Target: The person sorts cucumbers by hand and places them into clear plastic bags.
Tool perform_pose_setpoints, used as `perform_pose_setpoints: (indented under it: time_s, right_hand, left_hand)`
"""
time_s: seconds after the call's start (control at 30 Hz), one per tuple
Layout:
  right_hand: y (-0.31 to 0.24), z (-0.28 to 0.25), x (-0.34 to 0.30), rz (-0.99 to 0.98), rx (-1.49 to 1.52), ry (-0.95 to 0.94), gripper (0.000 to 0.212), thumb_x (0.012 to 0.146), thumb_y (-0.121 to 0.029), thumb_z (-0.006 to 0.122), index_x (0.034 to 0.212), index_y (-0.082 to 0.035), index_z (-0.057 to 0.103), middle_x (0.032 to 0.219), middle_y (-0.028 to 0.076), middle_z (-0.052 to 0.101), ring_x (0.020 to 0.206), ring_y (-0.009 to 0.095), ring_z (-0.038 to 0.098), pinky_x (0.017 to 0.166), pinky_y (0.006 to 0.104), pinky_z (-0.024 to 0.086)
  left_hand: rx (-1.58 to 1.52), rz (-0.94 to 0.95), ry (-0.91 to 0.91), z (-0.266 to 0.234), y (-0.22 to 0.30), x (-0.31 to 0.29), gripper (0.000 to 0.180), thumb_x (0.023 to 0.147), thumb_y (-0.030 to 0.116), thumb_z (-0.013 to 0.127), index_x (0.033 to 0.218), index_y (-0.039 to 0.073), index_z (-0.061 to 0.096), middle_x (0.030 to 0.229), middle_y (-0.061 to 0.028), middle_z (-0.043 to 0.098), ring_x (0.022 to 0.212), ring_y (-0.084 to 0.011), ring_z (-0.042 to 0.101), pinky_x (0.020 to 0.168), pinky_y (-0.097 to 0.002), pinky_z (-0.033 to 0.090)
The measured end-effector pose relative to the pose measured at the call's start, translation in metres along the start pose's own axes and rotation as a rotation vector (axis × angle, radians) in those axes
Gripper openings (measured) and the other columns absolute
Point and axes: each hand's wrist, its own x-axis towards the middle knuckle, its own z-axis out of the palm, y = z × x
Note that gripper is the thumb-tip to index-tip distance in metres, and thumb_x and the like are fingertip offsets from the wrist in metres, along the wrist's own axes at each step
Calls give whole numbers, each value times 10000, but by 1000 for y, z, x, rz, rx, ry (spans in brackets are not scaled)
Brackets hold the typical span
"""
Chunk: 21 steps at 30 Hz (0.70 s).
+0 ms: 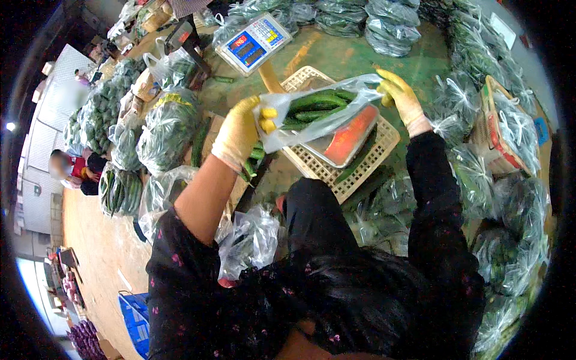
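Both my hands wear yellow gloves with pale cuffs. A clear plastic bag [279, 140] is stretched between them, its mouth pulled wide. My left hand [243, 123] is closed round the bag's left edge, while my right hand [399, 96] pinches its right edge. Several dark green cucumbers [321, 107] show in the bag's mouth; how deep they lie in it I cannot tell. Below sits a cream plastic crate [375, 159] with a slotted rim. A shallow clear-edged tray with a red middle [348, 139] rests over the crate, partly covered by the bag.
Beyond the crate stands a digital scale display [255, 45] on a yellow post. Filled bags of green vegetables [171, 132] line the left, with more bags [390, 27] at the back and right. Crumpled clear bags [249, 237] lie near my knee. Another person [75, 171] is at far left.
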Motion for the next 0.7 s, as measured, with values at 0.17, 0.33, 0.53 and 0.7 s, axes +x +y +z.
perform_pose_setpoints:
  time_s: [0.17, 0.33, 0.53, 0.7]
  right_hand:
    - [61, -57, 9, 162, -100, 412, 719, 790, -570, 550, 1311, -97, 401, 1159, 76, 542, 903, 165, 554, 758, 329, 447]
    - [97, -29, 34, 254, 376, 558, 805, 811, -641, 444, 1346, -50, 333, 1340, 123, 393, 1221, 242, 365, 1014, 410, 261]
    - [141, 59, 75, 135, 17, 50, 740, 817, -624, 445, 1244, -22, 495, 1307, 111, 447, 1179, 202, 408, 993, 293, 306]
    - [156, 36, 82, 64, -46, 403, 695, 847, -549, 461, 1305, -33, 382, 1213, 138, 508, 1052, 251, 499, 906, 325, 391]
  left_hand:
    - [83, -2, 47, 30, -6, -15, 408, 869, 317, 464, 1085, -28, 498, 846, -161, 609, 631, -230, 552, 636, -325, 452]
    - [-70, 24, 73, 18, -3, -12, 413, 862, 312, 480, 1099, -26, 497, 884, -172, 607, 664, -240, 556, 673, -344, 440]
    - [-101, 57, 23, 9, 1, 3, 411, 860, 295, 485, 1100, -39, 487, 935, -195, 595, 784, -281, 573, 772, -384, 451]
    - [-170, 80, 67, -1, 3, 11, 395, 851, 283, 500, 1068, -47, 497, 944, -201, 594, 822, -307, 569, 801, -415, 446]
